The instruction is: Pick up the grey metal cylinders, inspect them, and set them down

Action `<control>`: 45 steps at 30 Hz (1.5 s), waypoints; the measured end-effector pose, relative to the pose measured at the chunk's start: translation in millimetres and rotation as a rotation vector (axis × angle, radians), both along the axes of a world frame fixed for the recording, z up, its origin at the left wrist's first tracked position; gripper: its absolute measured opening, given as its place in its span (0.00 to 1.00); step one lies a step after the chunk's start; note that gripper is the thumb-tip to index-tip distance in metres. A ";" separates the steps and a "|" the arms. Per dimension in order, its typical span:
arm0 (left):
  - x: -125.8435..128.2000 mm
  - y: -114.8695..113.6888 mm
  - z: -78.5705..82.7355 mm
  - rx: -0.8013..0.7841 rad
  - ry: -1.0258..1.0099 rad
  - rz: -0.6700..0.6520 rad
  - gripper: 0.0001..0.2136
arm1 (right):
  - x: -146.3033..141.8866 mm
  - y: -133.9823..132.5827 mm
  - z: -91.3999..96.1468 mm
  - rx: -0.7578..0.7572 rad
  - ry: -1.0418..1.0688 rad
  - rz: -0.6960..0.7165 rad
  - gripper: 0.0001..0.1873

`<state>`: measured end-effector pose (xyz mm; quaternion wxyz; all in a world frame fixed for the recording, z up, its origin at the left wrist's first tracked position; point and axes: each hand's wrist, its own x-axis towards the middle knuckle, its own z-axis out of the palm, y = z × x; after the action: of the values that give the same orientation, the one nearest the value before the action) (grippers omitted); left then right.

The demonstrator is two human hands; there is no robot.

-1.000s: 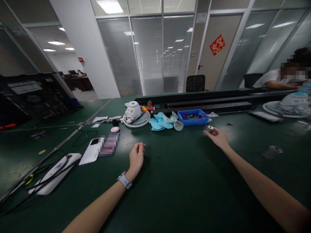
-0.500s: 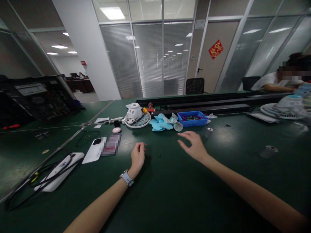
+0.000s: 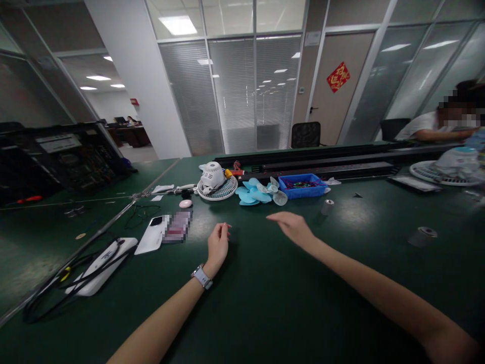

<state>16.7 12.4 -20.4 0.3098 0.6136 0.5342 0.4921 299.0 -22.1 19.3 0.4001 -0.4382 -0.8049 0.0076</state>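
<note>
My left hand (image 3: 219, 247), with a light-strapped watch (image 3: 202, 276) on its wrist, is loosely closed above the green table (image 3: 257, 303). Its fingers curl inward, and anything inside them is hidden. To its right, my right hand (image 3: 293, 228) is open, fingers stretched out to the left and close together, with nothing visible in it. A gap separates the two hands. Beyond them lie pale blue and clear fan blades (image 3: 254, 193) and a blue tray (image 3: 303, 191) of small coloured wires or parts. A metal cylinder (image 3: 328, 206) stands just past my right hand.
A white fan body (image 3: 212, 177) rests on its grille behind the blades. Two phones, a white one (image 3: 152, 236) and a blurred-out one, lie left, near a white power bank (image 3: 102, 268) with black cable. Another cylinder (image 3: 422, 236) stands right. A person (image 3: 435, 126) sits far right.
My right hand has shifted slightly left and lower, and its spread fingers have come together. A small dark speck on the table between the hands no longer shows. The view has shifted slightly.
</note>
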 end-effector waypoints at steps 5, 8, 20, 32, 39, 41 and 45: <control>2.2 -0.7 2.1 -0.018 0.006 -0.010 0.19 | 125.5 15.2 16.1 0.268 0.376 -0.578 0.12; 2.5 -1.0 2.8 -0.012 0.013 -0.012 0.20 | 167.6 21.0 4.0 0.227 0.509 -0.639 0.15; 1.1 -0.7 0.6 -0.010 0.045 -0.037 0.21 | 185.1 36.3 -31.6 0.059 0.693 -0.616 0.19; 1.5 -1.3 0.1 -0.015 0.095 -0.047 0.19 | 187.1 35.4 -44.3 0.030 0.765 -0.545 0.21; -13.9 -0.9 14.1 0.058 0.062 -0.083 0.18 | 187.3 35.3 -59.9 -0.044 0.743 -0.562 0.36; -17.5 -0.2 13.5 0.047 0.021 -0.078 0.19 | 191.6 36.8 -66.7 -0.134 0.711 -0.572 0.38; -16.9 1.5 7.3 -0.009 -0.027 -0.089 0.21 | 197.8 36.9 -70.5 -0.225 0.669 -0.628 0.37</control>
<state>-0.2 13.9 -13.1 0.3413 0.6287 0.5045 0.4835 496.8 14.8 -51.3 0.5704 -0.6746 -0.4544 0.1140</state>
